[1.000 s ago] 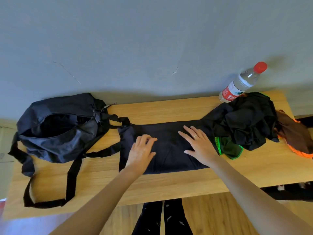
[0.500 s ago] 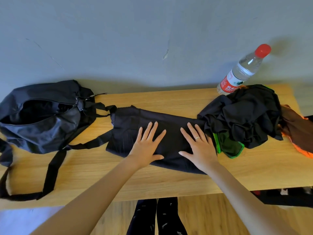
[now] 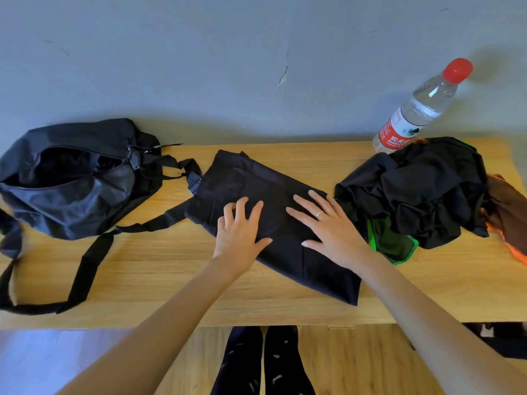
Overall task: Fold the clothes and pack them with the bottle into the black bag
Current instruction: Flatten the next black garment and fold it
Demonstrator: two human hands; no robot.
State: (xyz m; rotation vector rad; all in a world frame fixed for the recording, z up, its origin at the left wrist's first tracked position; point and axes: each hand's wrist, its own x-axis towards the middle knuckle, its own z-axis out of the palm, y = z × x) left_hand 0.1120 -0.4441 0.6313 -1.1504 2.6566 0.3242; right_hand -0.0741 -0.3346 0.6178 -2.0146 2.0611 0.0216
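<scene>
A folded dark navy garment lies slanted across the middle of the wooden table. My left hand rests flat on it, fingers slightly bent at the tips. My right hand, with a ring, presses flat on the garment beside it. The black bag sits unzipped at the left, its strap trailing over the table. A clear water bottle with a red cap stands at the back right. A heap of black clothes lies right of my hands.
A green-edged dark piece sticks out under the heap. A brown and orange garment hangs at the table's right edge. A grey wall runs behind the table. My legs in dark trousers show below the front edge.
The folded garment has turned further askew, its right end swung toward the front edge. Both hands stayed on it, the left fingers now slightly bent. My view shifted.
</scene>
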